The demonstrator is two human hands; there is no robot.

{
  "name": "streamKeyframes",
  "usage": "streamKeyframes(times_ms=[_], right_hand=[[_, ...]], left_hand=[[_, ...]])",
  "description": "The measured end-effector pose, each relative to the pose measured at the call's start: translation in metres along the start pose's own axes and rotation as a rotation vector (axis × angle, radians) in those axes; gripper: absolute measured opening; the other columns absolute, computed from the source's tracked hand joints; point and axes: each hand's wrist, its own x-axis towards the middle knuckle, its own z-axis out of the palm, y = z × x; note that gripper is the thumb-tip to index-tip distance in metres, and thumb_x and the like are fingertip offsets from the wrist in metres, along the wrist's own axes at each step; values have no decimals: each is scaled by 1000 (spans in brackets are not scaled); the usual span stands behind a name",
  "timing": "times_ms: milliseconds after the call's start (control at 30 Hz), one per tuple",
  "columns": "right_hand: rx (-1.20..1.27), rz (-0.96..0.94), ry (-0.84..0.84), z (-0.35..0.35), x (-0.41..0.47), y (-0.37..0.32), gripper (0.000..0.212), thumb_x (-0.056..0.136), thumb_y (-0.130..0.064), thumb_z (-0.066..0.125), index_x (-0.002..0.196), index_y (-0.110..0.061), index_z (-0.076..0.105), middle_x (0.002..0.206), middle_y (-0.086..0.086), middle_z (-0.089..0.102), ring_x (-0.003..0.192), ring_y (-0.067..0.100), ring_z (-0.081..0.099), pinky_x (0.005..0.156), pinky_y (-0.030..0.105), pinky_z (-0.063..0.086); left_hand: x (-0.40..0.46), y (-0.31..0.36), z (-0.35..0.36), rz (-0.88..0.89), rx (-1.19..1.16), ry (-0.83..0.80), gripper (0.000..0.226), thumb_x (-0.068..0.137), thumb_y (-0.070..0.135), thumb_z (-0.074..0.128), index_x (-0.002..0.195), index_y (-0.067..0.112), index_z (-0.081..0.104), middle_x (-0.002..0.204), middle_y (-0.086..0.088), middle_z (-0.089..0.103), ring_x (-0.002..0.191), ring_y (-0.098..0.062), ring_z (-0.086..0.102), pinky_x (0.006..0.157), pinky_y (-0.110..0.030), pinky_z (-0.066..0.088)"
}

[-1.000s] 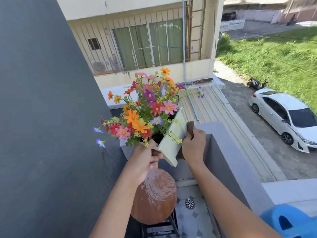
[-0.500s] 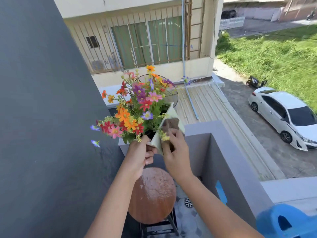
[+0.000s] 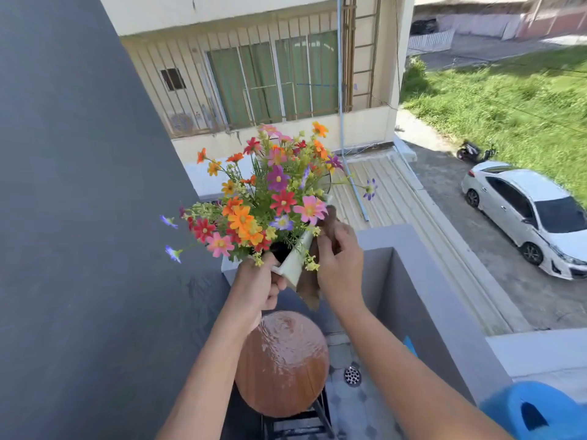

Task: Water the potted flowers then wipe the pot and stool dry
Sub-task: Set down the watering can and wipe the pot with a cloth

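We grip the white square flowerpot [image 3: 293,263] in our left hand [image 3: 257,285]; our right hand [image 3: 341,265] presses a brown cloth [image 3: 309,289] against it. We judge the wet round wooden stool [image 3: 282,365] comes next.

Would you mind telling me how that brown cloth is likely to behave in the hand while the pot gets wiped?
The brown cloth probably handles floppy: its free end hangs limp below the white pot. It looks light, since the right hand holds it easily. It may bunch against the pot's edge.

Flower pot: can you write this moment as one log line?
left hand: holds pot aloft | right hand: presses brown cloth to pot | stool: wet
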Motion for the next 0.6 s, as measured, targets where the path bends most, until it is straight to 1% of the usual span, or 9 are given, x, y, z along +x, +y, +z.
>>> streamKeyframes(times_ms=[100, 133, 233, 300, 333, 400, 500, 567, 600], right_hand=[[-34, 36, 33, -7, 26, -4, 26, 98, -10, 56, 80, -29, 59, 86, -2, 53, 78, 3, 50, 69, 20, 33], [-45, 63, 31, -10, 34, -4, 26, 98, -11, 56, 79, -30, 59, 85, -1, 55, 76, 3, 50, 70, 22, 33], [-32, 254, -63, -23, 52, -9, 19, 99, -13, 54, 90, -18, 70, 77, -4, 63, 70, 5, 54, 62, 19, 41], [45, 409, -147, -31, 59, -14, 26, 98, -12, 55, 76, -18, 68, 67, -4, 59, 62, 9, 53, 54, 17, 41], [125, 493, -172, -34, 61, -17, 30, 97, -11, 56, 69, -17, 65, 63, 0, 58, 59, 13, 54, 54, 20, 42], [301, 628, -223, -39, 62, -19, 31, 95, -6, 55, 65, -12, 61, 59, 6, 60, 51, 19, 57, 53, 24, 46], [365, 707, -286, -47, 68, -19, 28, 95, -6, 55, 67, -8, 57, 59, 10, 57, 46, 19, 57, 47, 22, 46], [353, 717, -339, -53, 72, -18, 23, 95, -11, 57, 72, -9, 60, 61, 10, 57, 49, 19, 57, 51, 23, 45], [353, 715, -374, -55, 73, -16, 21, 95, -14, 58, 75, -10, 62, 61, 9, 59, 51, 19, 58, 53, 25, 46]], left_hand=[[-4, 4, -2, -2, -3, -5, 20, 90, 13, 45, 73, 4, 52, 53, -8, 44, 36, -9, 18, 37, -17, 10], [-3, 5, -3, 0, 4, -9, 22, 89, 12, 44, 70, 4, 51, 53, -9, 44, 36, -9, 17, 38, -16, 10], [1, 6, -8, 6, 65, -1, 28, 88, 11, 44, 61, 7, 46, 52, -9, 43, 36, -9, 17, 38, -15, 11], [4, 8, -14, 10, 107, 20, 27, 88, 13, 46, 62, 8, 43, 53, -9, 42, 35, -10, 18, 38, -15, 12], [6, 10, -17, 18, 129, 22, 27, 88, 15, 49, 63, 8, 42, 53, -10, 41, 35, -10, 17, 39, -16, 12], [5, 16, -22, 40, 164, 14, 29, 85, 18, 54, 60, 10, 42, 52, -8, 37, 38, -11, 15, 44, -18, 9], [-2, 27, -24, 54, 180, 1, 29, 74, 22, 58, 54, 14, 39, 49, -5, 32, 40, -11, 13, 49, -25, 6], [-4, 32, -25, 53, 184, 7, 25, 65, 24, 57, 52, 15, 38, 48, -4, 31, 40, -12, 12, 51, -27, 6], [-3, 32, -27, 52, 190, 13, 26, 68, 22, 56, 51, 15, 38, 48, -4, 30, 41, -12, 12, 51, -27, 5]])
